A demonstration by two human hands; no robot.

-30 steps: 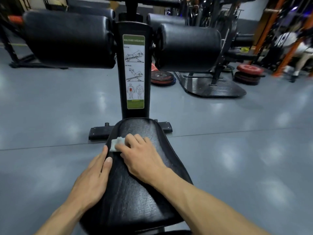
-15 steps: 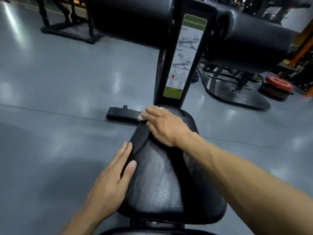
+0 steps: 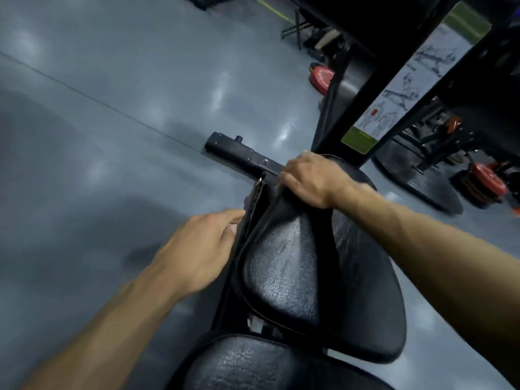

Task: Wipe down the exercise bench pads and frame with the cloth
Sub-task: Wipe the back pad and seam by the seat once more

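Note:
The black seat pad [image 3: 295,271] of the bench runs away from me toward the black upright post [image 3: 349,114] with its exercise label [image 3: 399,88]. My right hand [image 3: 309,178] lies on the pad's far left end, fingers curled down over the edge. The cloth is hidden beneath that hand. My left hand [image 3: 197,249] rests against the pad's left side, fingers nearly straight, tips touching the edge. A second black pad [image 3: 267,367] begins at the bottom of the view.
The bench's black foot bar [image 3: 239,152] lies on the grey floor [image 3: 112,136] just beyond my right hand. Red weight plates [image 3: 322,78] [image 3: 488,182] and a dark machine base [image 3: 422,187] sit behind the post. Dark roller pads loom overhead at top right.
My right hand slid with the cloth from the pad's top to its far left edge and curled over it. The left hand shifted forward along the pad's side. My view tilted left.

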